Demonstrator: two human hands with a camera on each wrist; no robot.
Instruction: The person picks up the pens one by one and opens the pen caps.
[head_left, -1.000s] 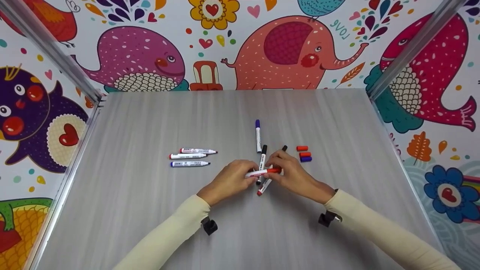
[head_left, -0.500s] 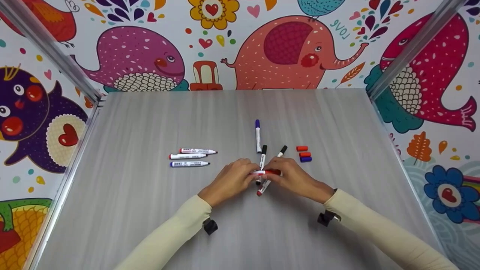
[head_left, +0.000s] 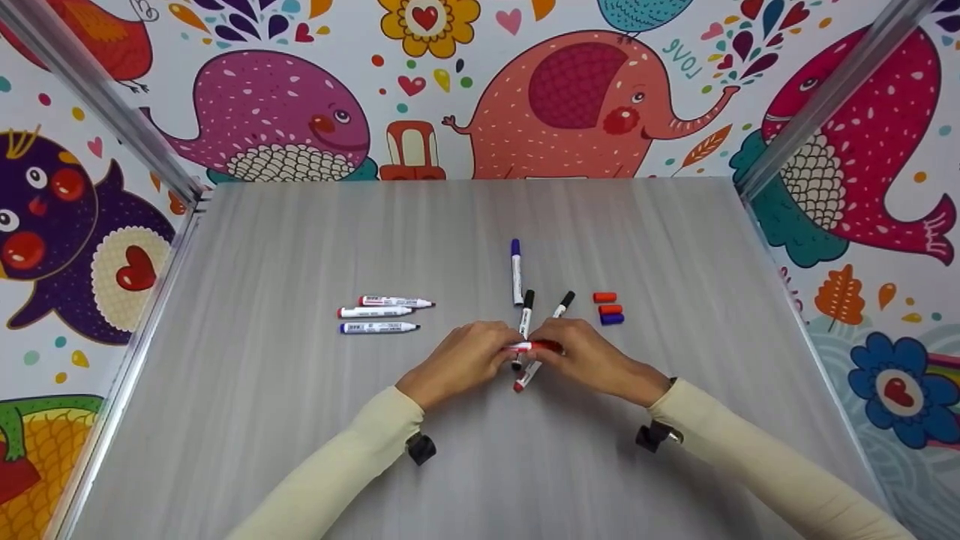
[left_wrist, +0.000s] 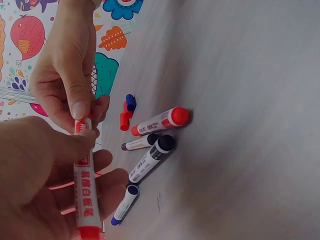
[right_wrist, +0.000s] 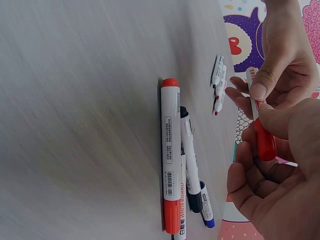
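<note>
My left hand (head_left: 461, 361) pinches the white body of a red whiteboard marker (left_wrist: 87, 195). My right hand (head_left: 596, 361) grips the same marker by its red cap (right_wrist: 265, 142), which sits on the body. Both hands are close together, with the marker level between them. Beneath lie a black-capped marker (right_wrist: 190, 160), a red-capped marker (right_wrist: 170, 145) and another marker (left_wrist: 139, 143) with a black end, partly overlapped. Farther back is a blue-capped marker (head_left: 516, 271).
Three uncapped markers lie side by side on the left: one blue-ended (head_left: 380, 328), two red-ended (head_left: 375, 312) (head_left: 396, 301). On the right are two loose red caps (head_left: 604, 297) (head_left: 610, 308) and a blue cap (head_left: 612, 319). Patterned panels (head_left: 300, 112) border the grey table (head_left: 300, 450).
My left hand has shifted slightly right, closer to my right hand. The fingers of my right hand have lowered a little, uncovering more of a black-capped marker behind them. The loose items have not moved.
</note>
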